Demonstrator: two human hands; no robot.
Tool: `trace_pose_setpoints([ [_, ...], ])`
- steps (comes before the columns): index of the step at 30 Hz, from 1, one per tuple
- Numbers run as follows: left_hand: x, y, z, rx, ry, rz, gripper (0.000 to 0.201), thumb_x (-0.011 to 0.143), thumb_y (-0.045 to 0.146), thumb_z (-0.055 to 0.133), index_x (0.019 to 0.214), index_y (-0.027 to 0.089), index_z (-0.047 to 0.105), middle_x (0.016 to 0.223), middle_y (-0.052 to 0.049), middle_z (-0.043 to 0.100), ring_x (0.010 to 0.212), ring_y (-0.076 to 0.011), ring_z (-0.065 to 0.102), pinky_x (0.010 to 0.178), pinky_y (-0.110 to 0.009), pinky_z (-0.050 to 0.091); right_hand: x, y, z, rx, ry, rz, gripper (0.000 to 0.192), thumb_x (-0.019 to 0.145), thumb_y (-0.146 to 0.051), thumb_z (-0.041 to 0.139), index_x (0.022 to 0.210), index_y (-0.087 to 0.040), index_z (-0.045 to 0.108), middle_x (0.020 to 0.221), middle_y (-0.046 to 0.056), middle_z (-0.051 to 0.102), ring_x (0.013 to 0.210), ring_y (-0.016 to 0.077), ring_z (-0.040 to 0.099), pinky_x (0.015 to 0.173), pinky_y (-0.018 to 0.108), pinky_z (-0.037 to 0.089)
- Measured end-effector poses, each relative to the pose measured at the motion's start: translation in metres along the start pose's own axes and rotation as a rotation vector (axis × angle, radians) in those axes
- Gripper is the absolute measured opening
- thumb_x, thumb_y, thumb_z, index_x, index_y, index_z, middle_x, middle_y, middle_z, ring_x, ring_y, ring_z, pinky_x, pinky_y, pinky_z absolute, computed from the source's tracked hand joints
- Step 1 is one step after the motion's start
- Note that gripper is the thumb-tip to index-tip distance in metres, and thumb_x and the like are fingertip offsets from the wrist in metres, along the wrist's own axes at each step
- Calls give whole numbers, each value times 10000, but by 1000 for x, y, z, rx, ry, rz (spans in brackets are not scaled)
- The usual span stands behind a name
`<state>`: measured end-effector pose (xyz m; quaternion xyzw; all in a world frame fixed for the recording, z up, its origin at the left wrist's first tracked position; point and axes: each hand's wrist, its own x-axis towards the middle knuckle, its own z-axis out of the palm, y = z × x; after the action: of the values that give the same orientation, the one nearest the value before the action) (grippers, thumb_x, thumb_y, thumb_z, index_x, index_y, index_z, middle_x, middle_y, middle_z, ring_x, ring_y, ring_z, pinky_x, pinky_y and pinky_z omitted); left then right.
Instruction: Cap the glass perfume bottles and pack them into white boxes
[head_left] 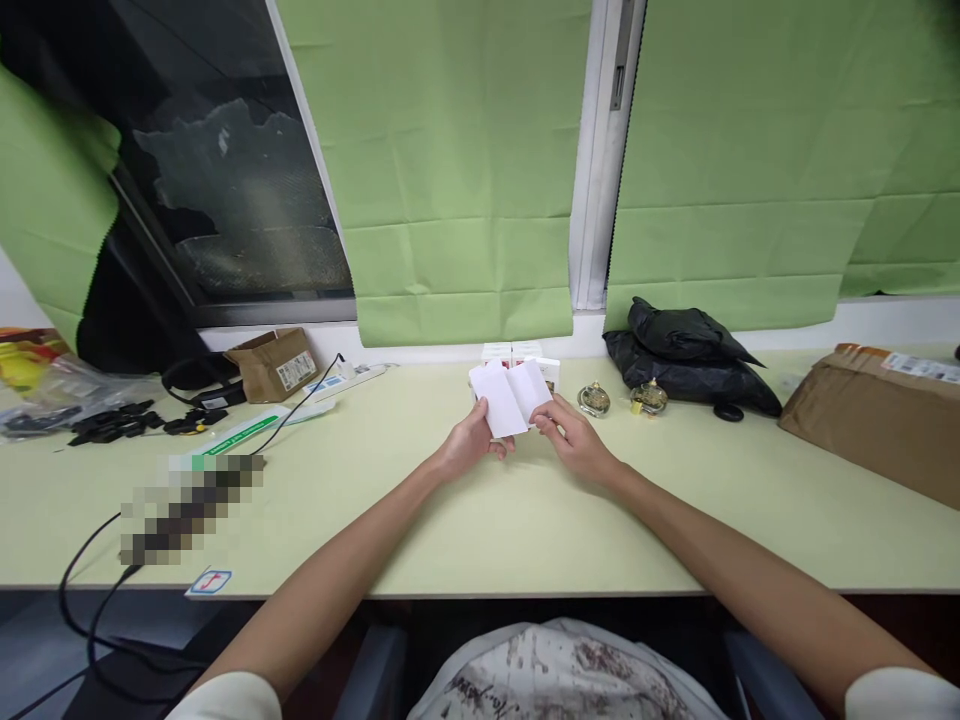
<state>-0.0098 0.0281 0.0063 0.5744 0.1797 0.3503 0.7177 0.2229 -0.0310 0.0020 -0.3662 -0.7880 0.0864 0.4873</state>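
A folded white card (498, 402) is held up over the middle of the table, with a crease between its left panel and its right flap. My left hand (468, 441) is closed on its lower left part, thumb on top and fingers underneath. At the lower right edge, the fingertips of my right hand (576, 436) pinch the flap. Small white boxes (511, 351) stand just behind the card, partly hidden by it. To the right of my right hand are two round glass bottles, one nearer (594, 400) and one farther right (649, 398) with a yellow piece beside it.
Black plastic bags (686, 365) and a large brown parcel (877, 415) lie at the right. On the left are an open cardboard box (276, 366), black straps or parts (112, 422), clear plastic packaging (52, 395) and cables (94, 600). Green blinds (465, 180) hang behind the table (517, 540).
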Motion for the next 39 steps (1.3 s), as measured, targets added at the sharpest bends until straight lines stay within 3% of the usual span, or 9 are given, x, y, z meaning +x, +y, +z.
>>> trace_pose_setpoints([
  [11, -2, 6, 6, -24, -49, -54, 660, 1020, 681, 399, 1480, 213, 471, 1265, -172, 673, 862, -246, 704, 689, -350, 545, -1, -1, 2, -49, 65, 34, 331, 1106, -395, 379, 912, -231, 591, 860, 36, 582, 846, 204, 569, 791, 326, 430],
  [15, -2, 3, 10, 58, -7, -49, 700, 994, 727, 425, 1447, 197, 487, 1184, -166, 690, 852, -245, 708, 647, -331, 547, -3, -4, 3, -6, 88, 170, 250, 1076, -432, 445, 1162, -249, 591, 877, 20, 627, 740, 187, 582, 709, 307, 441],
  [18, -3, -1, 16, 198, 54, -4, 657, 958, 702, 556, 1356, 182, 513, 1101, -135, 694, 809, -222, 703, 610, -307, 536, -4, -3, 3, 44, 94, 269, 345, 1047, -438, 488, 1344, -264, 516, 836, 1, 642, 645, 183, 579, 638, 299, 444],
  [23, -6, -4, 26, 437, 126, 71, 663, 858, 575, 778, 1297, 150, 521, 1026, -111, 694, 725, -178, 674, 552, -265, 484, -3, 2, 5, 78, 33, 275, 331, 1038, -417, 474, 1324, -267, 545, 707, -26, 620, 592, 188, 594, 597, 290, 450],
  [31, -2, -7, 20, 516, 175, 84, 670, 860, 577, 766, 1315, 157, 509, 1031, -96, 671, 674, -145, 614, 531, -256, 451, -4, -1, 6, 109, 28, 295, 384, 1075, -477, 393, 1332, -259, 579, 620, -45, 580, 550, 170, 582, 578, 274, 446],
  [39, 0, -10, 17, 537, 269, 180, 638, 873, 553, 752, 1325, 169, 519, 1081, -106, 654, 742, -162, 574, 606, -285, 487, -5, 3, 4, 155, 21, 277, 466, 1049, -479, 467, 1471, -281, 489, 769, -29, 585, 588, 157, 564, 588, 286, 468],
])
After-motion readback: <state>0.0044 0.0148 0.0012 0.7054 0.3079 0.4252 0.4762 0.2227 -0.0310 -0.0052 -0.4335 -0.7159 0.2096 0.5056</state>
